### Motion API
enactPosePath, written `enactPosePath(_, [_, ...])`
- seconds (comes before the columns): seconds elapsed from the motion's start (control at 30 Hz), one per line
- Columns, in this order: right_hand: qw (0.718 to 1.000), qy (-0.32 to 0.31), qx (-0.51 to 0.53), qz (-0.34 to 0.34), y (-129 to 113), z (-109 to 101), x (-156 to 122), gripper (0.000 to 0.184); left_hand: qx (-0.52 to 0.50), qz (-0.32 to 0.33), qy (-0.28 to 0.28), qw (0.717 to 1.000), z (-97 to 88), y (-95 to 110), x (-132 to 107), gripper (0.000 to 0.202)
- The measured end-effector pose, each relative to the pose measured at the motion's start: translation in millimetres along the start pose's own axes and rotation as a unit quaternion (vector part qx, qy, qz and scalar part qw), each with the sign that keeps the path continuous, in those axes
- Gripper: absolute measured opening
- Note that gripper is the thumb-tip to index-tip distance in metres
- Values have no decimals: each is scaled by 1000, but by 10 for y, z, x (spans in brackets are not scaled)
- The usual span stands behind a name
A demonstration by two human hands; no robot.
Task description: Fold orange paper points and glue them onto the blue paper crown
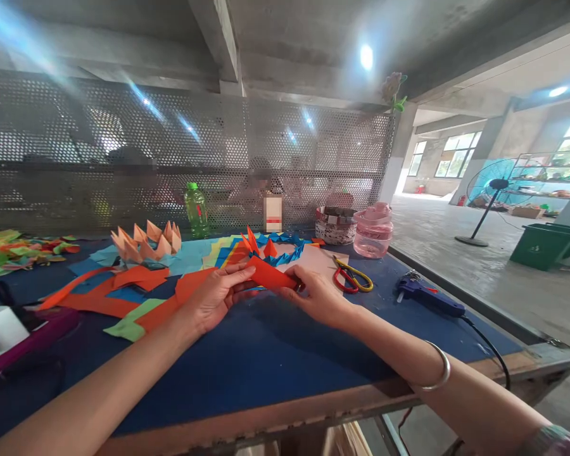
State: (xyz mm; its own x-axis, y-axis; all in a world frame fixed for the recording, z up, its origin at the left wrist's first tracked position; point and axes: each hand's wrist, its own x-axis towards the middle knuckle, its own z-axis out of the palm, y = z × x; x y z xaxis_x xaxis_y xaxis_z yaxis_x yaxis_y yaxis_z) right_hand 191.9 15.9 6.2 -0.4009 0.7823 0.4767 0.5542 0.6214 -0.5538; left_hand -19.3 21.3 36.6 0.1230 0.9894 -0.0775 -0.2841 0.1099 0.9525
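A: What's nearest us?
B: Our left hand [223, 292] pinches one end of an orange paper [270, 273] between thumb and fingers; our right hand [322, 296] grips the other end. We hold it up over the blue table [247, 373].
A: Which step are we on?
B: Folding, we'd judge, though we can't tell how many layers. The next move seems to call for matched edges and even thumb pressure.
A: And past our hands?
B: We have the glue gun [430, 297] and scissors [348, 277] lying to the right, untouched, then a blue-and-orange ring [292, 255] behind the paper, and a green bottle [196, 209] farther back.
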Motion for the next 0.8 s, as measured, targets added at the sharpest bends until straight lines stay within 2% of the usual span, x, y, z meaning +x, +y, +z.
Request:
enactPosePath(0.07, [1000,11,8,2,37,-14,13,4,0,-3,-10,1000,1,-1,-6,16])
enactPosePath(0.17, [1000,29,-3,8,81,-20,33,8,-7,-6,-20,1000,-14,-4,-2,12])
enactPosePath(0.43, [999,43,-24,3,105,-32,44,7,15,-3,-7,1000,-19,-20,20,17])
enactPosePath(0.67, [998,49,-32,0,145,-36,50,9,47,1,-54,997,-28,-17,-9,16])
enactPosePath(0.8, [998,49,-33,-3,154,-41,51,12,60,8,-62,996,-39,-32,-14,16])
